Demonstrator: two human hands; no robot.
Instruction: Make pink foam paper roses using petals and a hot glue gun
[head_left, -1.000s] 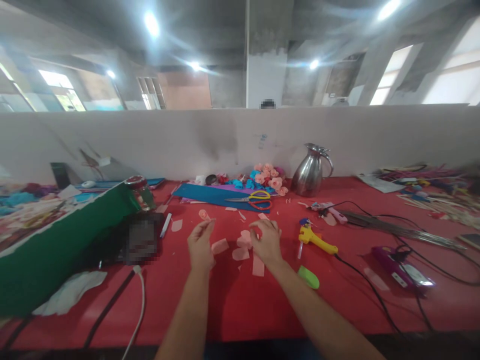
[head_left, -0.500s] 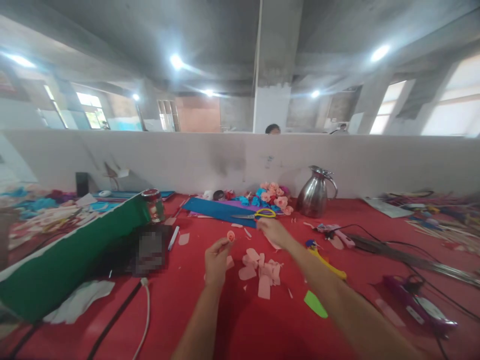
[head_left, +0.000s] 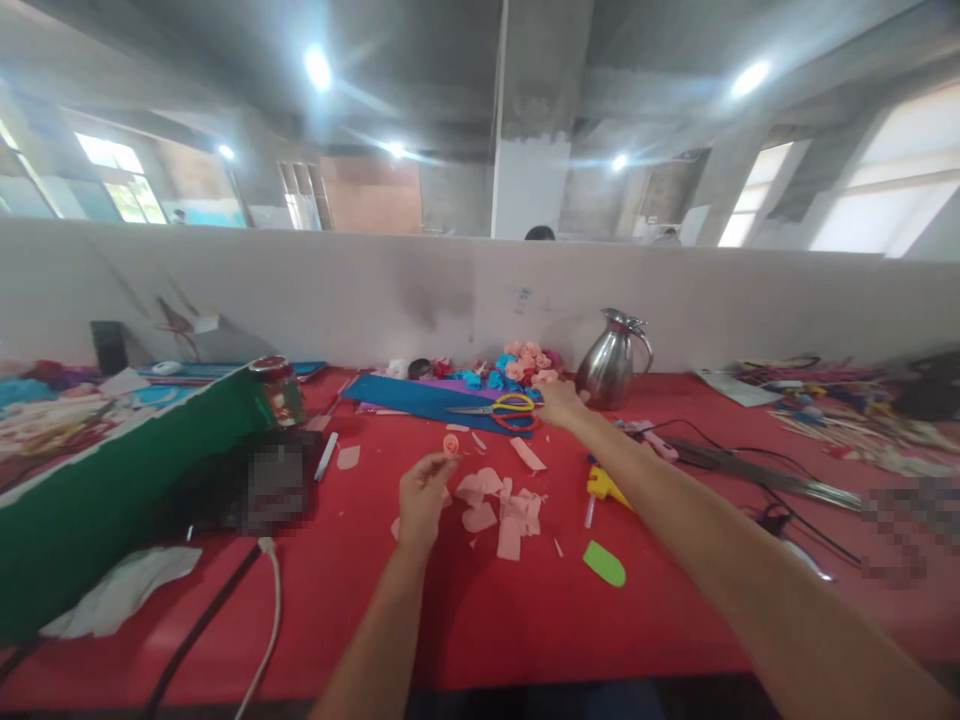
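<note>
From the scissors [head_left: 491,408], the right hand [head_left: 561,402] has moved to the pink flowers [head_left: 529,358]. The left hand [head_left: 421,502] pinches a small rose [head_left: 450,446] near the scraps [head_left: 510,527], best held lightly at its base. Whether the right hand grips anything cannot be told; its forearm [head_left: 697,525] covers part of the glue gun [head_left: 604,486].

Low wall [head_left: 330,295]: pale, with a grey smudge [head_left: 435,295]
Steel jug [head_left: 606,365]: upright, handle to the right
Left side: red-lidded jar [head_left: 279,392] by a green panel [head_left: 150,470], white cable [head_left: 277,600] nearer
Background: concrete pillar [head_left: 534,170], ceiling lights [head_left: 318,70], windows [head_left: 135,200]
</note>
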